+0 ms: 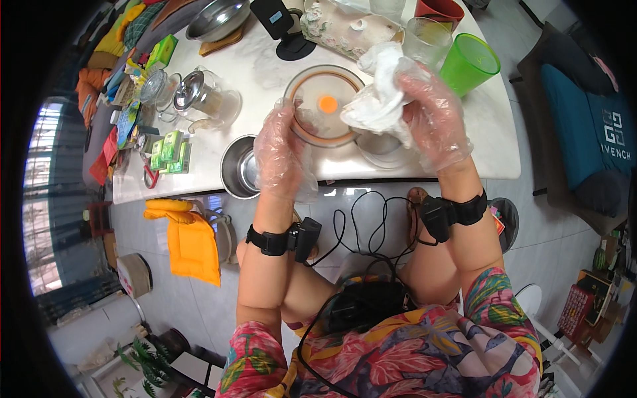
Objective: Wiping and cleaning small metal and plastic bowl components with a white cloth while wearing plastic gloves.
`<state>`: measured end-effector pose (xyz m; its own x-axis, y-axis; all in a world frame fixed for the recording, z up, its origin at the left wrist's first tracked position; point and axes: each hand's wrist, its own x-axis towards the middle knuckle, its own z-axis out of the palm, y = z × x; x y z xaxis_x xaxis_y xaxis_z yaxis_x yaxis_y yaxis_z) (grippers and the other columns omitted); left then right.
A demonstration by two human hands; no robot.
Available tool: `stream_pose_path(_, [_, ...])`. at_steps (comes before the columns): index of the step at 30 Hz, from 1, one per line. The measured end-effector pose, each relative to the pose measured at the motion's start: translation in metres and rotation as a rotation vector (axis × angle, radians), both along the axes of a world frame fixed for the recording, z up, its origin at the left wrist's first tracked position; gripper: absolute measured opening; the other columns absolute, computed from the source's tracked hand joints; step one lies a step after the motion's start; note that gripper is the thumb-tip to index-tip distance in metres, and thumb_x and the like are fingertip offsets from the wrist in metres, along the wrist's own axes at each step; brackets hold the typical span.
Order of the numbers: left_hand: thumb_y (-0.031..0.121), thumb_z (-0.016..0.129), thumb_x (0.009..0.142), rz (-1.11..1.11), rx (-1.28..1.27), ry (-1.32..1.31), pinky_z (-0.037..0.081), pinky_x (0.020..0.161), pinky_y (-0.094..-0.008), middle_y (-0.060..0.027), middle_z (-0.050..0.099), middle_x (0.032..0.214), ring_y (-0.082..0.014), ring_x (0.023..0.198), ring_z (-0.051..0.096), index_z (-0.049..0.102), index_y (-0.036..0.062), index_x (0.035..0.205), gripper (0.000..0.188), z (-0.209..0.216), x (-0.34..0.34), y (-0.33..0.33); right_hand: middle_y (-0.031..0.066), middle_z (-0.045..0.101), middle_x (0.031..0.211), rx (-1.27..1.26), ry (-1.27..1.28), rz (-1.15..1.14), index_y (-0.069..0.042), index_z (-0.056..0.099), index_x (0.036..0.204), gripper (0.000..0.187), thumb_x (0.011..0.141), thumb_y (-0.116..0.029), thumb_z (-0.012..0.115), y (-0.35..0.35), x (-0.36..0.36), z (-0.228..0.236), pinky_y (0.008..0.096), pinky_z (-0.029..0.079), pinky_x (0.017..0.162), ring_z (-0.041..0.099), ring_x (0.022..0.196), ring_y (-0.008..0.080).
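Note:
Both my hands wear thin clear plastic gloves. At the table's near side my left hand (279, 149) is closed on the left edge of a round see-through lid (325, 78) with a brownish rim and an orange spot in its middle. A crumpled white tissue (375, 99) is bunched in my right hand (434, 119), and its loose end hangs against the lid's right edge. Below the tissue a clear glass dish (385, 156) stands on the table, partly covered. Beside my left hand is a steel bowl (240, 167) close to the table edge.
A green cup (469, 64), a clear glass (424, 43) and a red cup (441, 12) stand at the right. A floral tissue box (348, 26) and black stand (292, 46) are behind the lid. To the left are a glass teapot (206, 99) and small green boxes (171, 152).

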<state>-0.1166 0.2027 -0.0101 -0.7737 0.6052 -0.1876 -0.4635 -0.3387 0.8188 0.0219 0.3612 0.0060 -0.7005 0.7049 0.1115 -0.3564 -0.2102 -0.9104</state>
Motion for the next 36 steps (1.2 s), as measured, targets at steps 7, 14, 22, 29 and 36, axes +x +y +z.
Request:
stream_pose_path(7, [0.027, 0.049, 0.094, 0.041, 0.022, -0.088, 0.043, 0.07, -0.0214, -0.0008, 0.054, 0.087, -0.0069, 0.078, 0.048, 0.057, -0.0032, 0.106, 0.033, 0.01, 0.014, 0.003, 0.0069, 0.062, 0.097, 0.025, -0.122, 0.092, 0.0, 0.055, 0.111, 0.032, 0.082, -0.008, 0.064, -0.03, -0.021, 0.006, 0.0222, 0.045, 0.079, 0.057, 0.087, 0.0089])
stream_pose_path(14, [0.032, 0.044, 0.095, -0.044, -0.356, 0.434, 0.037, 0.063, -0.0207, -0.002, 0.05, 0.076, -0.007, 0.069, 0.042, 0.058, -0.0013, 0.098, 0.037, 0.014, 0.02, -0.009, 0.0104, 0.057, 0.092, 0.636, -0.239, -0.138, -0.003, 0.063, 0.094, 0.02, 0.076, -0.01, 0.067, -0.048, -0.04, -0.016, 0.0328, 0.044, 0.081, 0.055, 0.091, 0.0243])
stream_pose_path(22, [0.029, 0.04, 0.097, 0.025, -0.212, 0.414, 0.042, 0.074, -0.0263, -0.0069, 0.054, 0.087, -0.0117, 0.079, 0.048, 0.054, -0.0004, 0.099, 0.033, 0.003, 0.015, -0.009, 0.0119, 0.057, 0.092, 1.106, -0.148, 0.059, -0.006, 0.059, 0.087, 0.016, 0.072, -0.003, 0.063, -0.085, -0.031, 0.0, 0.0379, 0.044, 0.075, 0.054, 0.085, 0.0311])
stream_pose_path(29, [0.02, 0.044, 0.095, 0.004, -0.24, 0.416, 0.042, 0.07, -0.0289, -0.0075, 0.055, 0.083, -0.0132, 0.076, 0.048, 0.054, -0.0023, 0.097, 0.024, -0.002, 0.03, -0.005, 0.0121, 0.058, 0.091, 1.236, -0.211, -0.247, -0.005, 0.059, 0.091, 0.016, 0.075, -0.003, 0.061, -0.054, -0.031, -0.006, 0.0362, 0.044, 0.074, 0.055, 0.085, 0.0298])
stream_pose_path(36, [0.017, 0.044, 0.095, -0.001, -0.226, 0.595, 0.041, 0.067, -0.03, -0.0076, 0.055, 0.078, -0.0164, 0.069, 0.048, 0.055, -0.0016, 0.096, 0.022, -0.004, 0.034, -0.006, 0.0123, 0.059, 0.091, 1.076, -0.219, -0.202, -0.004, 0.06, 0.092, 0.018, 0.075, -0.002, 0.061, -0.062, -0.029, -0.013, 0.0343, 0.044, 0.077, 0.055, 0.086, 0.029])
